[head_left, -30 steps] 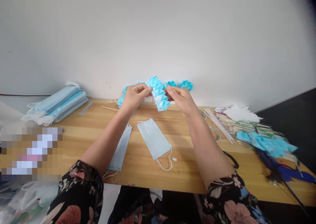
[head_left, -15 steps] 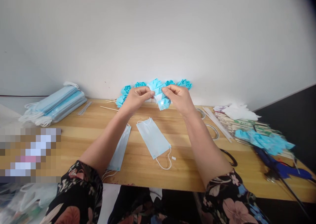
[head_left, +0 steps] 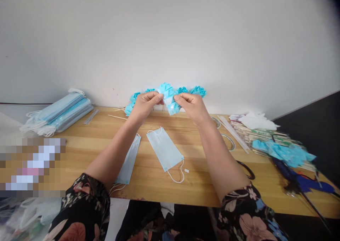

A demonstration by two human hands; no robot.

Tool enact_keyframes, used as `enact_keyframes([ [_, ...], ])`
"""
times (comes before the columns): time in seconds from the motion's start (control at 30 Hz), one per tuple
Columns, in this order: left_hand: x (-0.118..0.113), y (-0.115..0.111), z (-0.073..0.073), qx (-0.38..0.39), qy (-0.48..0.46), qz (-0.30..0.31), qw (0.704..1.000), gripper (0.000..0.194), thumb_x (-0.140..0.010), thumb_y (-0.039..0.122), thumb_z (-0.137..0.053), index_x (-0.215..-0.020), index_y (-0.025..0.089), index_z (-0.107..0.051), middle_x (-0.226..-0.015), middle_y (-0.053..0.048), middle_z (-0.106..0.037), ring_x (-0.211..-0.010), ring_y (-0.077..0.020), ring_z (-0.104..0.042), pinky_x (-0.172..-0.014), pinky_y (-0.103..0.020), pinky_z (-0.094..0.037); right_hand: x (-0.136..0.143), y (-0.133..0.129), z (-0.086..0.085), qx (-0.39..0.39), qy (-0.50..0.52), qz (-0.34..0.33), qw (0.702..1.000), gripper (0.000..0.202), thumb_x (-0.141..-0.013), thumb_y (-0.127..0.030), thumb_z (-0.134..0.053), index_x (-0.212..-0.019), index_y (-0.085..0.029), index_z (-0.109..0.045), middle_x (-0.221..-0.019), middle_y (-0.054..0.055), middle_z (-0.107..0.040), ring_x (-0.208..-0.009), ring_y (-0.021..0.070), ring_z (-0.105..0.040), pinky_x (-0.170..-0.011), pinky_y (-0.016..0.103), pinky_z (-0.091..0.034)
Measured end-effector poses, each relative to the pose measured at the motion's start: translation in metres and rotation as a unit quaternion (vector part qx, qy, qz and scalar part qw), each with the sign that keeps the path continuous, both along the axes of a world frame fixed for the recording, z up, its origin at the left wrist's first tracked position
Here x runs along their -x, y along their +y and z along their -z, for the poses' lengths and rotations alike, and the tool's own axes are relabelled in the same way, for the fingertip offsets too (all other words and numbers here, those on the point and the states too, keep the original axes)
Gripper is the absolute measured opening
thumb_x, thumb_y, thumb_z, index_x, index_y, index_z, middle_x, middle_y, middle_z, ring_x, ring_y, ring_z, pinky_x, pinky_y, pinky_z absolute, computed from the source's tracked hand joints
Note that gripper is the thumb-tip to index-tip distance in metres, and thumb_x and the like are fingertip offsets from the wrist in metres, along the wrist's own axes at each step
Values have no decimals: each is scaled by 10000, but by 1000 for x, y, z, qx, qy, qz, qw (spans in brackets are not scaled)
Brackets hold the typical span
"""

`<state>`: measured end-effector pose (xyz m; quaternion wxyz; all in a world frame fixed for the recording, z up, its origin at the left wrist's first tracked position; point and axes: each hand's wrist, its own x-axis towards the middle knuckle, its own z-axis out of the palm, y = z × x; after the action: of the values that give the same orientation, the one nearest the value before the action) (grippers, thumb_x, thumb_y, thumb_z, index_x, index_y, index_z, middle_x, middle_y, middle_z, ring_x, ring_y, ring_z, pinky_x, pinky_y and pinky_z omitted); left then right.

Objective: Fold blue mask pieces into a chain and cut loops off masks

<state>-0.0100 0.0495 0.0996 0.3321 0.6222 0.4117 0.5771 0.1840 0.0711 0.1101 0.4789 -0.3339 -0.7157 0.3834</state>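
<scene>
Between my two hands, above the back of the table, is a folded blue-and-white piece (head_left: 169,98), like pleated face-mask fabric. My left hand (head_left: 147,104) pinches its left edge between thumb and fingers. On the other side my right hand (head_left: 191,105) pinches the right edge the same way. Behind my hands several blue fabric flowers (head_left: 198,91) lie along the wall, partly hidden by my fingers. Below, a flat face mask (head_left: 165,149) rests on the wood with its ear loops out. A second mask (head_left: 130,163) is partly covered by my left forearm.
A stack of masks (head_left: 61,110) stands at the back left, with thin clear strips (head_left: 91,116) beside it. Tape rolls (head_left: 228,141) lie right of my right forearm. Farther right are crumpled blue fabric (head_left: 287,152) and a blue-handled tool (head_left: 305,182) near the table edge.
Both hands have kept their pinch. The folded piece has risen slightly and shifted a little left, and my left hand has moved slightly left with it. The masks on the table have stayed put.
</scene>
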Motion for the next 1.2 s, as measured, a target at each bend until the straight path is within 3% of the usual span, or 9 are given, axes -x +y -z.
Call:
enact_keyframes([
  [0.13, 0, -2, -1, 3, 22, 32, 999, 547, -822, 706, -595, -704, 181, -692, -804, -73, -707, -822, -187, -640, -821, -303, -504, 0, -2, -2, -18, -7, 30, 999, 355, -841, -485, -648, -638, -195, -619, -624, -25, -521, -619, 113, -446, -617, 266, -391],
  [0.27, 0, -4, -3, 1, 50, 33, 998, 425, -787, 602, -703, -683, 191, -691, -735, -39, -678, -742, -167, -602, -736, -286, -482, -2, -2, -2, -26, -18, 45, 998, 363, -843, -474, -646, -617, -196, -588, -599, -32, -462, -593, 106, -395, -576, 264, -341],
  [0.53, -5, -5, -3, 1, 20, 53, 998, 314, -762, 453, -737, -631, 188, -631, -627, 9, -580, -608, -119, -493, -640, -274, -407, 2, 2, 1, 1, 22, 25, 999, 417, -794, -566, -696, -636, -190, -610, -615, -24, -513, -612, 111, -469, -601, 259, -423],
  [0.77, -1, -2, -1, -2, -13, -3, 1000, 302, -769, 456, -739, -664, 188, -646, -674, -8, -628, -604, -127, -521, -609, -278, -414, 0, 5, 2, 54, 60, 4, 997, 553, -792, -741, -620, -713, -194, -648, -716, 23, -633, -686, 136, -613, -654, 276, -532],
  [0.93, 0, 1, 1, -13, -45, -27, 999, 294, -764, 423, -752, -649, 182, -629, -668, -3, -634, -646, -128, -552, -641, -259, -440, -4, -1, -4, 31, 10, -33, 999, 525, -774, -709, -672, -686, -191, -666, -730, 27, -671, -733, 137, -631, -712, 261, -540],
  [1.1, -1, 3, 1, -26, -74, -44, 996, 278, -767, 402, -748, -657, 172, -636, -677, 0, -647, -692, -127, -596, -704, -249, -471, -8, -2, -7, 52, 7, -53, 997, 498, -787, -688, -674, -779, -191, -717, -819, 42, -721, -777, 140, -644, -750, 266, -542],
  [1.2, -2, 3, 1, -24, -81, -48, 995, 264, -771, 389, -742, -660, 172, -641, -685, 2, -650, -708, -128, -608, -736, -256, -486, -8, -1, -6, 57, 6, -50, 997, 399, -791, -597, -716, -834, -200, -734, -845, 38, -732, -822, 151, -655, -766, 277, -539],
])
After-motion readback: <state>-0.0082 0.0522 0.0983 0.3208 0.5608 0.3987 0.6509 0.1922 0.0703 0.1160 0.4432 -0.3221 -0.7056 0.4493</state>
